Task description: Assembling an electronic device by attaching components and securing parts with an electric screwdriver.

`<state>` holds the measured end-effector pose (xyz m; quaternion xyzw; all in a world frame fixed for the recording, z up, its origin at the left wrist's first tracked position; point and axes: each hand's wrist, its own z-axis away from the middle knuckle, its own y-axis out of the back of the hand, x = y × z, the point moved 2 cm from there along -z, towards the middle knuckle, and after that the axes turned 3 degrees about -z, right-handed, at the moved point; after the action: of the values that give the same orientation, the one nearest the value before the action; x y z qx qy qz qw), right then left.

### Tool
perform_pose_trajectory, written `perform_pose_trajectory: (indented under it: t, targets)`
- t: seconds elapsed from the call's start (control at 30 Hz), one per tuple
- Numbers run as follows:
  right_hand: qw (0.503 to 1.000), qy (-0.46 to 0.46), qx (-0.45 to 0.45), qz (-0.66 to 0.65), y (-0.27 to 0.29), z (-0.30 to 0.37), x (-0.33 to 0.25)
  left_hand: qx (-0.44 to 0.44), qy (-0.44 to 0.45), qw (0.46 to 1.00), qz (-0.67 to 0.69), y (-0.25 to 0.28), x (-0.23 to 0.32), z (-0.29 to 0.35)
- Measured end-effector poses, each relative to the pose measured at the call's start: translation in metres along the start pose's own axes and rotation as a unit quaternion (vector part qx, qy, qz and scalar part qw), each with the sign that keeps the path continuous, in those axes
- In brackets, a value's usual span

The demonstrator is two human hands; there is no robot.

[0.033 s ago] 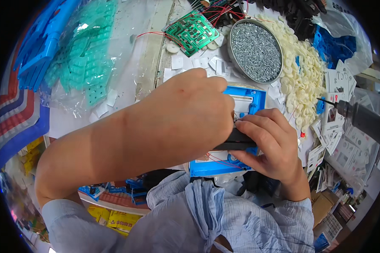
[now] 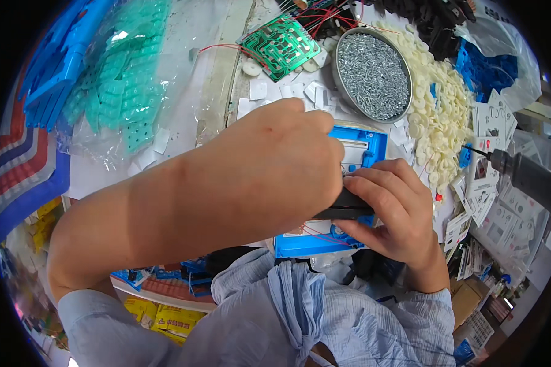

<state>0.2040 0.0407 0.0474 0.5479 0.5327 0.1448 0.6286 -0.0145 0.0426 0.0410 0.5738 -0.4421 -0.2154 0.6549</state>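
A blue plastic case point(image 2: 300, 246) lies in front of me, its inside showing at the far and near ends. Across its middle is a black part point(image 2: 343, 212), and my right hand point(image 2: 395, 208) grips it with the fingers on top and the thumb along the near side. My left hand point(image 2: 288, 162) is curled into a fist over the case, against the black part. Its back faces up and hides the fingertips and whatever they hold. Thin red wires point(image 2: 324, 233) run inside the near end of the case.
Beyond the case stand a round metal bowl point(image 2: 404, 113) of small screws and a green circuit board point(image 2: 281, 48). Cream plastic discs point(image 2: 438, 104) are heaped at the right, near an electric screwdriver point(image 2: 520, 174). Bagged green parts point(image 2: 125, 79) and blue plastic pieces point(image 2: 64, 70) lie left.
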Motion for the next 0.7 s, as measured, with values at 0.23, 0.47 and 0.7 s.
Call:
perform_pose_trajectory:
  t: [0.23,0.47,0.7]
  targets:
    - [1.0,-0.001,-0.001,0.003,-0.001,-0.003,0.001,0.002,-0.014,0.999,0.032,0.0,-0.004,0.001]
    - [1.0,0.002,0.003,0.008,-0.001,-0.005,0.002,0.045,0.004,0.998,0.047,-0.007,-0.005,0.003]
    - [1.0,0.004,0.009,0.01,-0.003,-0.004,0.003,0.057,0.023,0.997,0.045,-0.009,-0.004,0.004]
